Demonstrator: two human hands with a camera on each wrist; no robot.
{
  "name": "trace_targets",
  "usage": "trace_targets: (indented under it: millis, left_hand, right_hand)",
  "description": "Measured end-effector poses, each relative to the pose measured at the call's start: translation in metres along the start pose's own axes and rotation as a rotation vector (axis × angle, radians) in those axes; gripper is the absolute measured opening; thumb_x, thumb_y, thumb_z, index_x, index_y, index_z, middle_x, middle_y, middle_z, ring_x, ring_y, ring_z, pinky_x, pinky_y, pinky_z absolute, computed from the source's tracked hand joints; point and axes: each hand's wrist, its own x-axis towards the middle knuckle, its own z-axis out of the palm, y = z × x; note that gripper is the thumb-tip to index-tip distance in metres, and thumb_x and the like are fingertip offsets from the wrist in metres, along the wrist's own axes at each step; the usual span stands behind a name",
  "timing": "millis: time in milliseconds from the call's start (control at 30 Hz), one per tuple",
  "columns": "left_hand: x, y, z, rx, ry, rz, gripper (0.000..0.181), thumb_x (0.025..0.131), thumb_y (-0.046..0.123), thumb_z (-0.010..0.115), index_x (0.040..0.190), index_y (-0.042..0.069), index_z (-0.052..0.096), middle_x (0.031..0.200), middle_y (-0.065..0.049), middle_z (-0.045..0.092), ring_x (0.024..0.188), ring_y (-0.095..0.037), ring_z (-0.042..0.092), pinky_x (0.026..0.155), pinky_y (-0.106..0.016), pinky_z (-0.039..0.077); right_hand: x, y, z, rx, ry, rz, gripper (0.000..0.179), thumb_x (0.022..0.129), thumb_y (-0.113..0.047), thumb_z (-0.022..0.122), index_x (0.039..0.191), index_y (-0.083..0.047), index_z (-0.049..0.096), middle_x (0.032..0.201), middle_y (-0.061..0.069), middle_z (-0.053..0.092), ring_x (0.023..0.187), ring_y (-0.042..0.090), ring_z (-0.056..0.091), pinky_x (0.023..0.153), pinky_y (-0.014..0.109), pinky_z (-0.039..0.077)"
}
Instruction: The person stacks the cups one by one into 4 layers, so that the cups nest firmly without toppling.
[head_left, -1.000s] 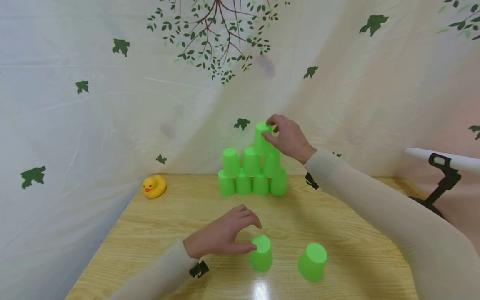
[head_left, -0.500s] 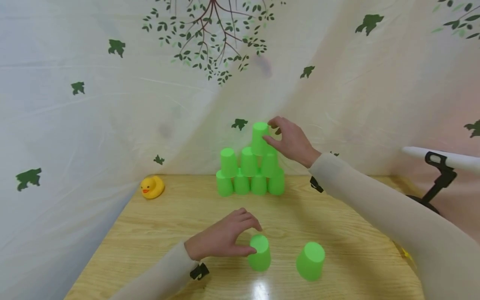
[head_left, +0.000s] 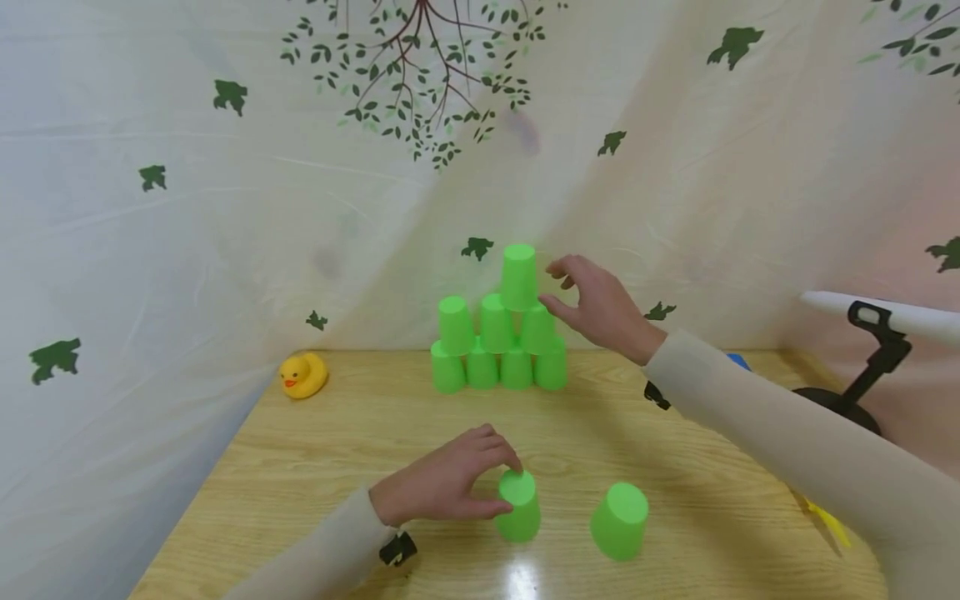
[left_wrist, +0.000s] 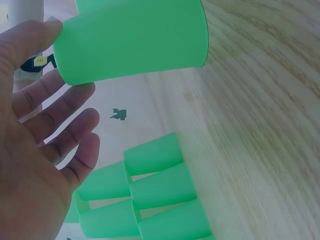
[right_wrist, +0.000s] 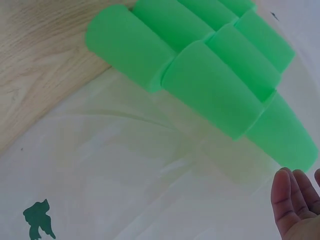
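Green upside-down cups form a stepped stack at the back of the table, with one top cup [head_left: 519, 277] standing on the middle row. My right hand [head_left: 603, 308] hovers just right of that cup, fingers loosely curved and apart from it; in the right wrist view its fingertips [right_wrist: 282, 182] sit beside the cup's closed end. My left hand [head_left: 450, 475] is around the upper end of a near cup [head_left: 519, 512], thumb on one side and fingertips at the far edge. The left wrist view shows the thumb [left_wrist: 52, 31] overlapping this cup's closed end.
Another green cup [head_left: 619, 521] stands upside down to the right of the left hand's cup. A yellow rubber duck [head_left: 303, 375] sits at the back left. At right are a black stand [head_left: 862, 392] with a white tube, and a yellow object [head_left: 828, 523] partly behind the sleeve.
My right hand has let go of the top cup and drawn back to the right and down. My left fingers have come down onto the near cup's top edge.
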Motion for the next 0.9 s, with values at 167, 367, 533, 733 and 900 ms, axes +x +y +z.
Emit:
trace_targets:
  millis: [167,367,533,733,900]
  left_hand:
    - [0.0,0.001,0.0,-0.008,0.001,-0.007,0.034,0.085,0.035,0.071,0.11,0.016,0.059,0.107,0.01,0.057,0.102,-0.006,0.046,0.092,-0.02,0.038]
    - [-0.002,0.0,0.001,-0.017,-0.003,-0.03,0.034,0.086,0.037,0.069,0.112,0.017,0.058,0.108,0.011,0.056,0.102,-0.005,0.046,0.092,-0.02,0.039]
    - [-0.002,-0.001,0.002,-0.024,0.008,-0.025,0.034,0.086,0.035,0.069,0.111,0.016,0.058,0.107,0.011,0.056,0.101,-0.007,0.048,0.091,-0.02,0.039]
    - [-0.004,-0.004,0.002,-0.018,0.022,-0.038,0.034,0.085,0.035,0.07,0.111,0.017,0.057,0.108,0.012,0.056,0.099,-0.009,0.048,0.088,-0.019,0.04]
    - [-0.007,-0.007,0.0,-0.04,0.038,-0.079,0.034,0.083,0.03,0.072,0.111,0.016,0.058,0.107,0.011,0.057,0.1,-0.01,0.049,0.089,-0.022,0.041]
  right_hand:
    - [-0.022,-0.005,-0.002,-0.014,-0.038,-0.036,0.04,0.089,-0.029,0.066,0.12,-0.007,0.054,0.114,0.004,0.056,0.097,0.021,0.057,0.073,0.037,0.05]
    - [-0.047,-0.009,0.002,0.024,-0.079,-0.101,0.038,0.09,-0.025,0.067,0.12,-0.006,0.052,0.116,0.007,0.056,0.099,0.023,0.058,0.074,0.033,0.048]
    - [-0.067,-0.01,0.0,0.022,-0.081,-0.132,0.04,0.088,-0.023,0.068,0.121,-0.007,0.052,0.117,0.006,0.055,0.099,0.022,0.057,0.073,0.031,0.048]
    - [-0.09,-0.011,-0.005,0.014,-0.081,-0.149,0.04,0.085,-0.025,0.072,0.119,-0.011,0.055,0.112,-0.002,0.056,0.096,0.013,0.056,0.066,0.027,0.049]
    - [-0.112,-0.012,-0.004,0.036,-0.098,-0.158,0.04,0.082,-0.023,0.075,0.116,-0.014,0.057,0.109,-0.006,0.057,0.092,0.009,0.056,0.063,0.026,0.049]
